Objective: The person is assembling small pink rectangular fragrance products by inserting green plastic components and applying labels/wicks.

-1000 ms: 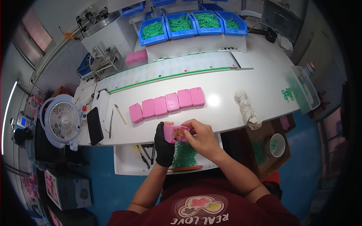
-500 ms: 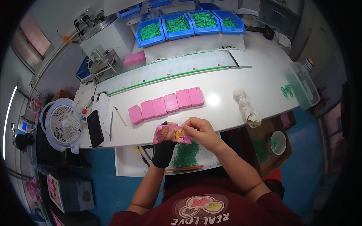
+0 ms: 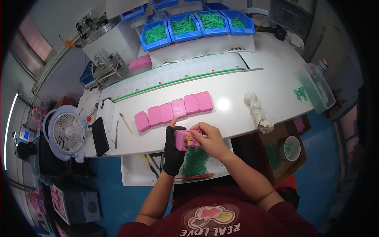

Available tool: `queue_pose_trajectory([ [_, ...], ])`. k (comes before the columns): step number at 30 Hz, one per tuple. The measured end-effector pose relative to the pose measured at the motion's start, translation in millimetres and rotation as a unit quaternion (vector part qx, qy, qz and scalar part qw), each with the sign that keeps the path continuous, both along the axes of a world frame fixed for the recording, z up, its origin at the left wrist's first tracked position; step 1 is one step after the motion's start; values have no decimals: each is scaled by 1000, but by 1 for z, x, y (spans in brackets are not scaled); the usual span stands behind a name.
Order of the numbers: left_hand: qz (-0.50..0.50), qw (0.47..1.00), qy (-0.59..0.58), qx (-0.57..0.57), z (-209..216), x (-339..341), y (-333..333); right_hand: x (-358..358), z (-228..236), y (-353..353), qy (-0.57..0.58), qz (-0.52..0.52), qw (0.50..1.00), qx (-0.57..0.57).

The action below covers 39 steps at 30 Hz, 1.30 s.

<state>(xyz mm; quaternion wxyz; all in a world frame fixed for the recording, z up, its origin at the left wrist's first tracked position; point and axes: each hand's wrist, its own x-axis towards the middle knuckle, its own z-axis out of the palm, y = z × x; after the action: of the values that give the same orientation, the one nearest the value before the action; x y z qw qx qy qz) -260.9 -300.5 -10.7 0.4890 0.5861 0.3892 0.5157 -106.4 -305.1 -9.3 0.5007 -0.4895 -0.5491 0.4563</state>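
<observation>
In my left hand [image 3: 173, 154], which wears a black fingerless glove, rests a pink block-shaped rubber mould [image 3: 180, 140], tilted, with a yellowish inside showing. My bare right hand [image 3: 213, 141] closes thumb and fingers at the mould's right side; whether they pinch its edge or the yellow part I cannot tell. Just beyond, several similar pink blocks [image 3: 179, 108] stand side by side in a slightly slanting row on the white table [image 3: 229, 118]. Below my hands, an open white drawer [image 3: 136, 181] holds a heap of small green bits [image 3: 196, 164].
A conveyor belt [image 3: 173, 77] with a green edge crosses behind the row. Blue bins [image 3: 183, 29] of green pieces stand at the back. Left are tweezers [image 3: 116, 132], a phone-like black slab [image 3: 100, 135] and a fan [image 3: 67, 130]; right, a twisted white cloth [image 3: 258, 112].
The mould has been turned and shifted right, its pink outer side now showing at left. My left hand has rolled upright beside it, forefinger raised. Dots on the conveyor have moved left.
</observation>
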Motion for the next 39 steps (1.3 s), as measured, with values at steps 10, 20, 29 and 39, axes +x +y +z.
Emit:
queue_pose_trajectory([
  [10, -102, 959, 203, 172, 5, -21, 34, 17, -1, 31, -33, 16, 996, -78],
  [20, -33, 938, 294, 182, -19, -23, 56, 29, 13, -5, -334, -22, 904, 266],
  [29, -106, 942, 277, 154, -9, -32, 61, 28, -7, -12, -469, 1, 838, 279],
  [39, -108, 936, 302, 143, -4, -29, 62, 106, 58, -39, -549, -218, 785, 185],
])
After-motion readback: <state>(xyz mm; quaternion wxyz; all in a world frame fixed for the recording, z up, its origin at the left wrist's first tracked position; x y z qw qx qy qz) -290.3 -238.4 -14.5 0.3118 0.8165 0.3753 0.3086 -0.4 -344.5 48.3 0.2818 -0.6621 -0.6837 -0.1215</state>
